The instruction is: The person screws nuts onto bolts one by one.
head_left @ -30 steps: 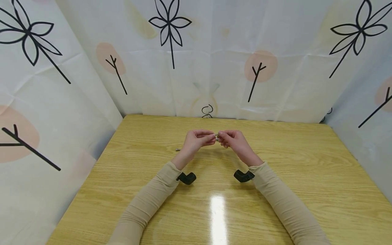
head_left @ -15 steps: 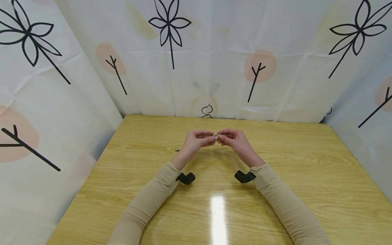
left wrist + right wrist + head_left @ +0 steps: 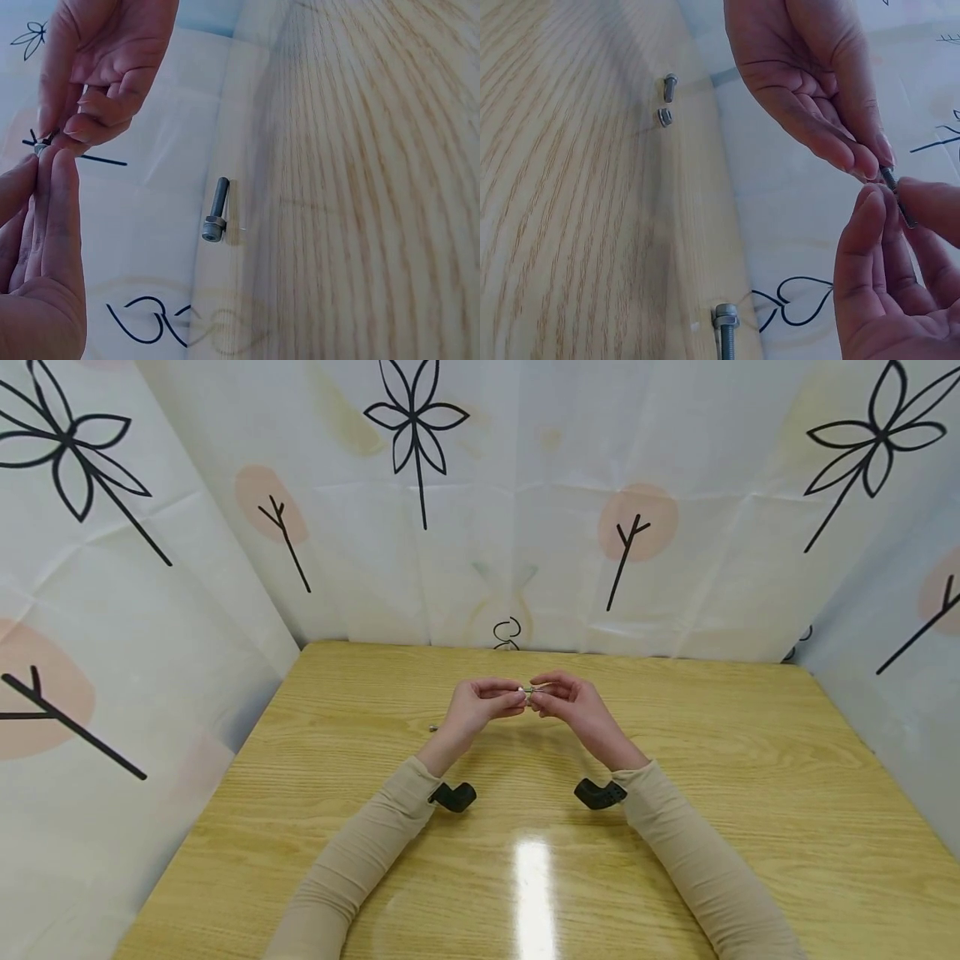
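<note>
In front of me my left hand and right hand meet fingertip to fingertip above the table. Between them is a small metal bolt. My left thumb and fingertips pinch one end of it in the right wrist view. My right thumb lies against its threaded shank, with the fingers curled on the other side and the index finger raised in the head view. Fingertips partly cover the bolt, and I cannot tell whether a nut is on it.
A bolt with a nut at its head lies on the wooden table. In the right wrist view another short bolt lies beside a loose nut. Patterned cloth hangs behind and at both sides.
My right index finger has lifted and straightened away from the thumb, and more of the bolt shows between the hands. Both arms have stayed nearly in place.
</note>
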`<state>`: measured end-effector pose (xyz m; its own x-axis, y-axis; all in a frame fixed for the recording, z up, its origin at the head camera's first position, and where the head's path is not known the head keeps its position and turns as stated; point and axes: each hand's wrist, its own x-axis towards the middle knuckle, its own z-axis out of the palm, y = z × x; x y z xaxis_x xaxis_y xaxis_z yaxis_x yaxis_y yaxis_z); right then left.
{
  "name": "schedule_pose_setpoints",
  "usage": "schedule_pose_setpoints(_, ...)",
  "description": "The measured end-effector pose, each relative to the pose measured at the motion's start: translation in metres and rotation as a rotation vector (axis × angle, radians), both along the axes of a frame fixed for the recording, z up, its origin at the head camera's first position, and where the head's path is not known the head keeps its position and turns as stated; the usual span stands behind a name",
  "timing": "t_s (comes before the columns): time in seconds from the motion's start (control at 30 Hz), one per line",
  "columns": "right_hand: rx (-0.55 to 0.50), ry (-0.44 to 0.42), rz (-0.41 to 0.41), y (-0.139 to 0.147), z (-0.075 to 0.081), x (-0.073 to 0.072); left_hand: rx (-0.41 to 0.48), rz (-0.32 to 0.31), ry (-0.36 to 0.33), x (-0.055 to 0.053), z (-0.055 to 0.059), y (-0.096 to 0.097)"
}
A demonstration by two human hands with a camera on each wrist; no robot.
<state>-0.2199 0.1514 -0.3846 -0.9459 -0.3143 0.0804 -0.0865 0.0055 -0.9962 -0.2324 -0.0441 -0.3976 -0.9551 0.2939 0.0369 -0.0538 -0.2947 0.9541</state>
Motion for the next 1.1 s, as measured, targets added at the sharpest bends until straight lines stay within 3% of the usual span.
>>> schedule_pose_setpoints(0.23, 0.063, -0.019, -0.033, -0.0012, 0.0024, -0.0008, 0.003, -0.006, 0.0, 0.0012, 0.0023, 0.0013)
schedule_pose_setpoints(0.37, 0.037, -0.052, -0.037, -0.0011, 0.0018, -0.0019, 0.005, -0.006, -0.005, 0.0012, 0.0026, 0.0026)
schedule_pose_setpoints(0.53, -0.001, -0.018, -0.006, 0.0008, -0.0006, -0.0017, 0.007, -0.005, -0.008, 0.0004, 0.0016, 0.0026)
schedule_pose_setpoints(0.87, 0.081, -0.037, -0.028, -0.0018, 0.002, 0.0, -0.009, -0.03, 0.014, 0.0013, 0.0011, 0.0013)
schedule_pose_setpoints(1.1, 0.016, 0.016, 0.005, 0.0024, 0.0007, 0.0042, -0.005, -0.039, 0.021, 0.0012, 0.0002, 0.0018)
